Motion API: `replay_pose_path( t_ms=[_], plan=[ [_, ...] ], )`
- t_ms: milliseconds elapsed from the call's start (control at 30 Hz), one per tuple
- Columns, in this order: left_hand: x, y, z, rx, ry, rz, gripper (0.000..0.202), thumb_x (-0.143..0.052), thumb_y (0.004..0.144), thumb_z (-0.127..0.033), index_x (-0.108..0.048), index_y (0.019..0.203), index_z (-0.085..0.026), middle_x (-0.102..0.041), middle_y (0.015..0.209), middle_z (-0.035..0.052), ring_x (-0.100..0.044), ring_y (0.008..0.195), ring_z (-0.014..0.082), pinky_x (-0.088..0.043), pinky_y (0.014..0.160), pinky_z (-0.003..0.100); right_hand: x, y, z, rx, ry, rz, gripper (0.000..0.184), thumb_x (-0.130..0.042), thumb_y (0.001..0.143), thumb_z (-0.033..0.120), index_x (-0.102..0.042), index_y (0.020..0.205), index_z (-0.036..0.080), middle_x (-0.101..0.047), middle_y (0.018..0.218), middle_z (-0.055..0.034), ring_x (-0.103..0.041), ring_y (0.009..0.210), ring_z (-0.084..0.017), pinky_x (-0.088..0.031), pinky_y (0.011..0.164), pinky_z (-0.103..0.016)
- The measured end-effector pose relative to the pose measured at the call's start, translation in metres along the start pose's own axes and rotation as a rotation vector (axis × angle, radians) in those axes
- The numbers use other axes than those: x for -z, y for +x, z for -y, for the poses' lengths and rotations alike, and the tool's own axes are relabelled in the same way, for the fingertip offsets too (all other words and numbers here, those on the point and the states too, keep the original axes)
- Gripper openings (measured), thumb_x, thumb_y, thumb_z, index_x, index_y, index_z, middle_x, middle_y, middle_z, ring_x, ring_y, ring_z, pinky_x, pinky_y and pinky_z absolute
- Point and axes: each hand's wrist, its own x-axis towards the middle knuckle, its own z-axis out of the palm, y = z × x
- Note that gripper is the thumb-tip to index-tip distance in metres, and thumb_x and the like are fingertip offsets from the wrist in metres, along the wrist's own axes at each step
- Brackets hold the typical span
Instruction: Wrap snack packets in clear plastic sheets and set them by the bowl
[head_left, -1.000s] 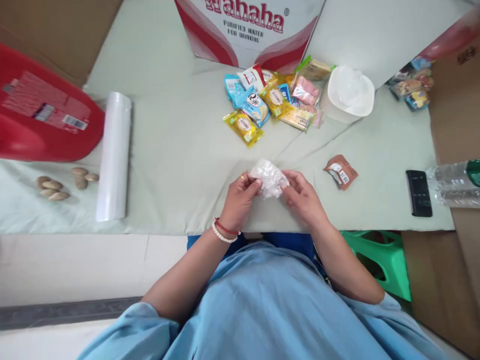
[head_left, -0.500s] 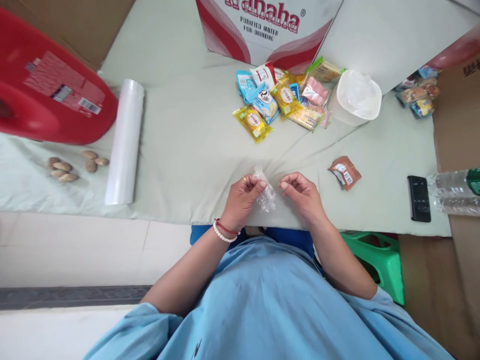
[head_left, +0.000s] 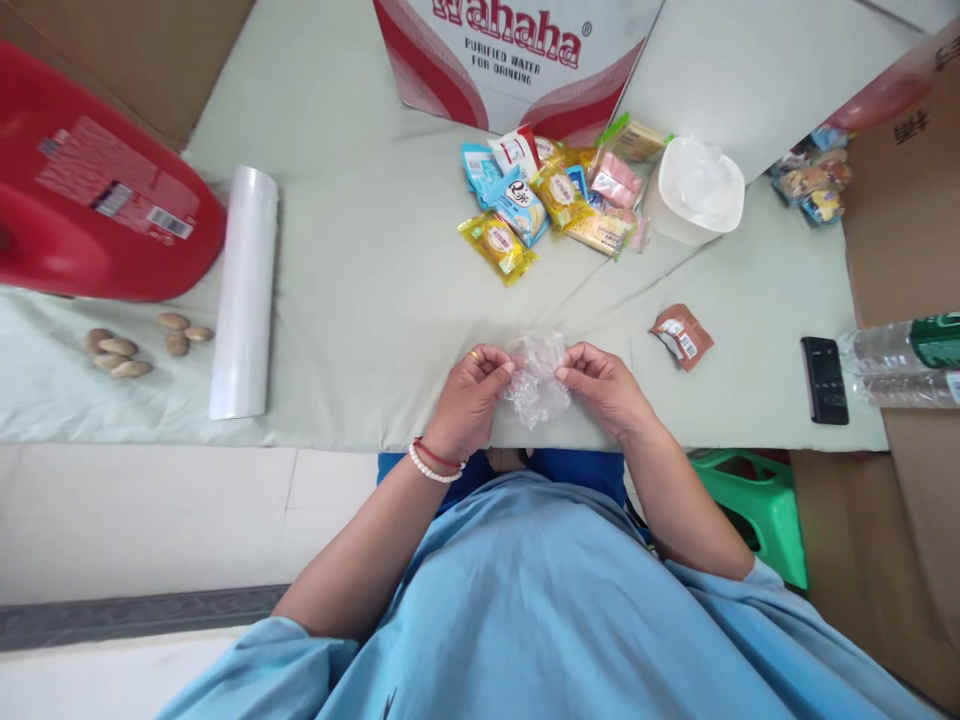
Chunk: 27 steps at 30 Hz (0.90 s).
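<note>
A crumpled clear plastic bag hangs between my two hands above the near edge of the pale green table cover. My left hand, with a ring and bead bracelets at the wrist, pinches the bag's left edge. My right hand pinches its right edge with thumb and fingers. Both hands are closed on the plastic, a few centimetres apart.
A pile of snack packets lies beyond my hands by a white tub and a Wahaha box. A brown packet, black phone and water bottles are at right. A white roll, nuts and red container are at left.
The bag was bunched in both hands, then held by the left hand alone. Now my right hand has taken its right edge again and the plastic is spread a little.
</note>
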Motion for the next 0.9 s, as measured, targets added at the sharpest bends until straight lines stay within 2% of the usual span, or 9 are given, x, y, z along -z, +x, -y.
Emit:
replay_pose_path(
  t_ms=[167, 267, 367, 433, 567, 667, 767, 833, 900],
  plan=[
    [0.005, 0.001, -0.001, 0.027, -0.092, -0.095, 0.047, -0.097, 0.064, -0.038, -0.059, 0.084, -0.02, -0.073, 0.093, 0.0019, -0.067, 0.086, 0.0151, -0.055, 0.078, 0.027, 0.007, -0.003, -0.001, -0.037, 0.119, -0.052, 0.044, -0.098, 0.065, 0.049, -0.067, 0.081, 0.022, -0.062, 0.074, 0.0048, -0.052, 0.065, -0.011, -0.044, 0.064, -0.024],
    [0.005, 0.0, 0.0, 0.034, -0.071, -0.172, 0.048, -0.094, 0.069, -0.043, -0.057, 0.089, -0.022, -0.07, 0.093, 0.0011, -0.067, 0.083, 0.0149, -0.056, 0.073, 0.027, 0.007, -0.005, -0.004, -0.049, 0.13, -0.062, 0.046, -0.096, 0.066, 0.052, -0.065, 0.082, 0.023, -0.062, 0.075, 0.0042, -0.053, 0.065, -0.012, -0.046, 0.063, -0.025],
    [-0.003, 0.0, -0.002, 0.092, 0.035, -0.164, 0.051, -0.093, 0.072, -0.048, -0.06, 0.1, -0.022, -0.069, 0.1, 0.0015, -0.069, 0.084, 0.017, -0.057, 0.069, 0.029, 0.007, -0.005, -0.006, -0.005, 0.091, -0.064, 0.048, -0.095, 0.068, 0.057, -0.063, 0.082, 0.024, -0.06, 0.073, 0.0045, -0.052, 0.065, -0.012, -0.046, 0.063, -0.026],
    [-0.009, 0.0, -0.004, 0.12, 0.133, -0.107, 0.049, -0.094, 0.068, -0.041, -0.064, 0.101, -0.02, -0.068, 0.096, 0.001, -0.067, 0.081, 0.0163, -0.055, 0.067, 0.028, 0.008, -0.005, -0.006, 0.041, 0.06, -0.092, 0.049, -0.092, 0.071, 0.06, -0.062, 0.084, 0.025, -0.058, 0.074, 0.0045, -0.052, 0.066, -0.012, -0.047, 0.064, -0.026],
    [-0.019, 0.002, -0.004, 0.108, 0.134, -0.031, 0.033, -0.089, 0.065, -0.029, -0.067, 0.087, -0.017, -0.067, 0.08, 0.0006, -0.064, 0.071, 0.0136, -0.053, 0.069, 0.027, 0.013, -0.008, -0.005, 0.103, 0.066, -0.132, 0.055, -0.083, 0.077, 0.073, -0.065, 0.105, 0.028, -0.068, 0.101, -0.001, -0.063, 0.084, -0.017, -0.054, 0.071, -0.029],
    [-0.023, 0.005, -0.002, 0.1, 0.037, -0.067, 0.027, -0.083, 0.063, -0.021, -0.066, 0.083, -0.017, -0.069, 0.081, 0.0013, -0.065, 0.071, 0.0134, -0.055, 0.072, 0.027, 0.018, -0.012, -0.007, 0.125, 0.015, -0.081, 0.076, -0.098, 0.063, 0.059, -0.064, 0.124, 0.031, -0.071, 0.117, -0.0033, -0.067, 0.103, -0.021, -0.059, 0.087, -0.033],
    [-0.024, 0.011, -0.001, 0.086, -0.012, -0.147, 0.019, -0.072, 0.059, -0.014, -0.063, 0.076, -0.018, -0.065, 0.074, -0.0006, -0.058, 0.063, 0.0107, -0.048, 0.061, 0.022, 0.025, -0.014, -0.008, 0.082, 0.003, -0.096, 0.063, -0.099, 0.064, 0.051, -0.069, 0.115, 0.028, -0.071, 0.098, -0.0007, -0.067, 0.09, -0.018, -0.06, 0.086, -0.035],
    [-0.025, 0.015, -0.001, 0.037, -0.025, -0.232, 0.014, -0.065, 0.058, -0.012, -0.06, 0.07, -0.018, -0.06, 0.069, -0.0018, -0.051, 0.058, 0.0088, -0.039, 0.053, 0.019, 0.031, -0.015, -0.008, 0.042, 0.034, -0.128, 0.05, -0.095, 0.069, 0.054, -0.071, 0.102, 0.025, -0.068, 0.088, 0.0003, -0.064, 0.078, -0.015, -0.061, 0.078, -0.033],
    [-0.026, 0.017, 0.0, -0.013, -0.033, -0.293, 0.01, -0.063, 0.061, -0.012, -0.058, 0.068, -0.018, -0.057, 0.068, -0.0018, -0.047, 0.057, 0.0083, -0.032, 0.049, 0.019, 0.033, -0.015, -0.006, 0.019, 0.063, -0.162, 0.047, -0.092, 0.073, 0.06, -0.072, 0.095, 0.023, -0.068, 0.087, -0.0006, -0.062, 0.074, -0.013, -0.06, 0.071, -0.029]
  ],
)
